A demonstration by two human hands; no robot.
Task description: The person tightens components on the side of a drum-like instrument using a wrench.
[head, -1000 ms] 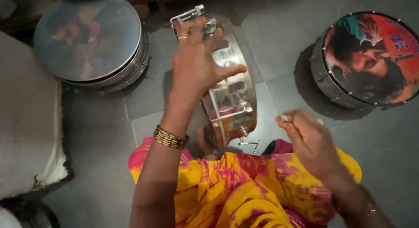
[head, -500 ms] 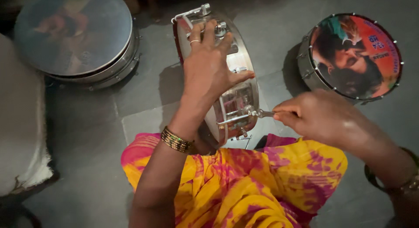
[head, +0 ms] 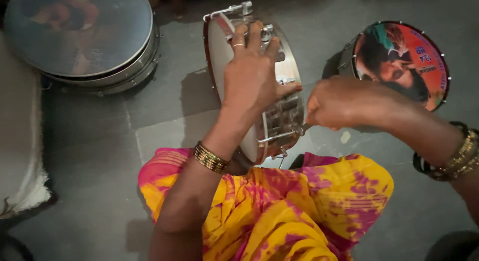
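Note:
A small metal-rimmed drum [head: 287, 66] stands on its edge on my lap, its white skin facing left. My left hand [head: 252, 74] lies over its top rim, fingers spread and pressing on the metal shell, steadying it. My right hand [head: 344, 102] is closed around a small metal tool whose tip [head: 302, 128] meets a tension fitting low on the drum's shell. Bangles ring both wrists. My yellow and pink garment [head: 279, 206] covers my knees below the drum.
A large drum with a shiny skin [head: 80, 36] lies flat on the grey floor at the upper left. Another drum with a colourful printed picture on its skin [head: 401, 61] lies at the upper right. A pale cloth or mat [head: 20, 151] lies along the left edge.
My right hand came up from beside my knee with the small tool and now has it against the drum's fitting. My left hand stayed on the rim.

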